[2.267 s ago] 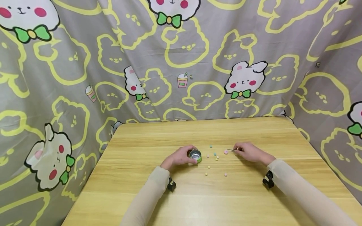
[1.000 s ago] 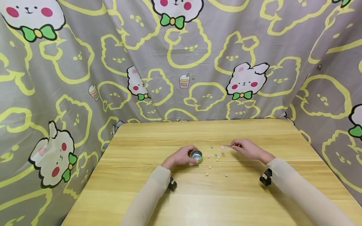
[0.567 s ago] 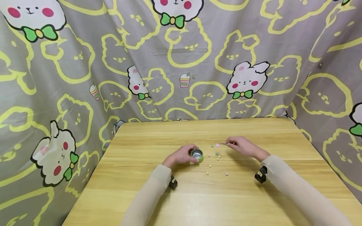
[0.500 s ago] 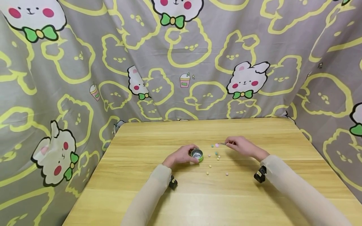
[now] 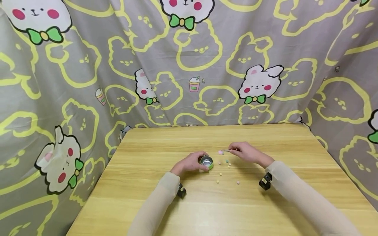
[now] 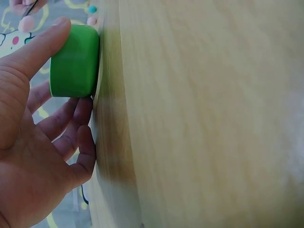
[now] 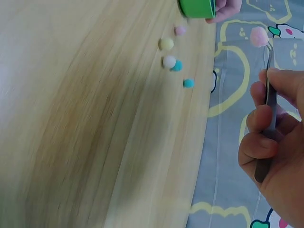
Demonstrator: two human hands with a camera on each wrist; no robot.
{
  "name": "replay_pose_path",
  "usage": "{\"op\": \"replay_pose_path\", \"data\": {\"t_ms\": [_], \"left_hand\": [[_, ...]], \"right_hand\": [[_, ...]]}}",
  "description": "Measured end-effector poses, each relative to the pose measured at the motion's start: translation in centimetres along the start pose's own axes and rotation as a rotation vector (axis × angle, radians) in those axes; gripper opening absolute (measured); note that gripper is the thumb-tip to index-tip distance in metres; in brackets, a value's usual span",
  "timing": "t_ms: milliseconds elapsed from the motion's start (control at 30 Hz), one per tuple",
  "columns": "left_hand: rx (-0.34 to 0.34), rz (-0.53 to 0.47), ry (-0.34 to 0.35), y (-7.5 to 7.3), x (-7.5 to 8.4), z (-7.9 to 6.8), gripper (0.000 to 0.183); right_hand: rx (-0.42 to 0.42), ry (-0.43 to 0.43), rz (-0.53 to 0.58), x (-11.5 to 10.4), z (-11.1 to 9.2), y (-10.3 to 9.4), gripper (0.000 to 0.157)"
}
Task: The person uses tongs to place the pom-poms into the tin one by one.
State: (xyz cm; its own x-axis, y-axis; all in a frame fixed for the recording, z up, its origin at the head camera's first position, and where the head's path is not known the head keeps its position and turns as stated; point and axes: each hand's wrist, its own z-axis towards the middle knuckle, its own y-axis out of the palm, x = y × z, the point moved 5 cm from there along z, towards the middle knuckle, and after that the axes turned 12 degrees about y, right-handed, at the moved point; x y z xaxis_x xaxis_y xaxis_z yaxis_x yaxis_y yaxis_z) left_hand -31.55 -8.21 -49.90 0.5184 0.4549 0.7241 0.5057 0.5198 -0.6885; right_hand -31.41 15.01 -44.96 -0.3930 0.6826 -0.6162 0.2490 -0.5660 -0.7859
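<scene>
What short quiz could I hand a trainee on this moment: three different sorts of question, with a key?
1. True or false: the right hand holds the tin.
2. What tool does that hand grip?
3. Fill the gap: the ball held above the table is ____ in colour.

Key:
1. False; the left hand holds the tin.
2. The tweezers.
3. Pink.

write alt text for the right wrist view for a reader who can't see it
A right hand grips tweezers holding a pink ball in the air, in front of a patterned grey cloth. Small pale and turquoise balls lie on a wooden table, and at the top edge part of a left hand holds a green tin.
</scene>
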Motion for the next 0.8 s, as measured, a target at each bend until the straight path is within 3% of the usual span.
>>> {"op": "replay_pose_path", "data": {"t_ms": [433,800], "left_hand": [[-0.002,0.007,-0.006,-0.1,0.1,0.1,0.052],[-0.002,0.012,-0.020,0.0,-0.2,0.1,0.053]], "right_hand": [[-0.021,-0.099,0.000,-2.0,0.8,1.4,0.012],[-0.087,-0.093,-0.031,-2.4,1.5,3.2,0.012]]}}
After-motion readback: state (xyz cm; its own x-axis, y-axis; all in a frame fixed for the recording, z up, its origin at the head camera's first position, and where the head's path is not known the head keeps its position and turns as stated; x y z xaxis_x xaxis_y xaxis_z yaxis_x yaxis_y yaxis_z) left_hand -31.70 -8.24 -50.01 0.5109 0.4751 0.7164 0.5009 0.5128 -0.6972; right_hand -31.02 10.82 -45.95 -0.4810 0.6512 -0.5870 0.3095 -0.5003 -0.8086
